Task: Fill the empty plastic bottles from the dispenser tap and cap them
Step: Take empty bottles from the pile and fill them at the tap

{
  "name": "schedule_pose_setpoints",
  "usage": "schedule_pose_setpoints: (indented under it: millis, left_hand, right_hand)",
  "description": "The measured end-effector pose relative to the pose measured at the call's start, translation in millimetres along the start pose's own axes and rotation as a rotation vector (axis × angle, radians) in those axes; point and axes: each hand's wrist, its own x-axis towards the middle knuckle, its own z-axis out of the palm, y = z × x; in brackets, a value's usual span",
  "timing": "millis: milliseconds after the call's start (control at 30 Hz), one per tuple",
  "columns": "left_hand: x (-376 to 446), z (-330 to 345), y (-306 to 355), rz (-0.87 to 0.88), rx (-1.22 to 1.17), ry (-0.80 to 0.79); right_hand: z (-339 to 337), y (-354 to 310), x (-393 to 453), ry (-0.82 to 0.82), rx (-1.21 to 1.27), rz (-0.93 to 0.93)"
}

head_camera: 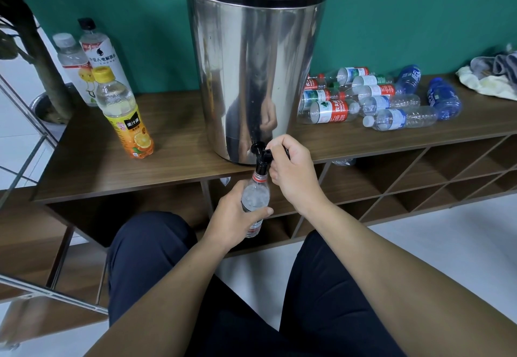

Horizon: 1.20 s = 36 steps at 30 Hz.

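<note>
A tall steel dispenser with a black lid stands on the wooden shelf unit. Its black tap juts over the front edge. My left hand grips a clear plastic bottle with a red neck ring, its mouth held up against the spout. My right hand curls round the tap lever. Water shows inside the bottle.
Three capped bottles stand left of the dispenser, the nearest with an orange label. A pile of several empty bottles lies on its side to the right, two of them blue. Cloths sit far right. Open cubbies run below; my knees are in front.
</note>
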Motion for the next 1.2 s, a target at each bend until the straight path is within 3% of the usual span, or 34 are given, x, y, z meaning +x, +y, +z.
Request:
schedule_pose_setpoints:
  millis: [1200]
  left_hand:
    - [-1.0,-0.2,1.7,0.014,-0.025,-0.007]
  right_hand:
    - [0.8,-0.2,0.3,0.027,-0.062,-0.043]
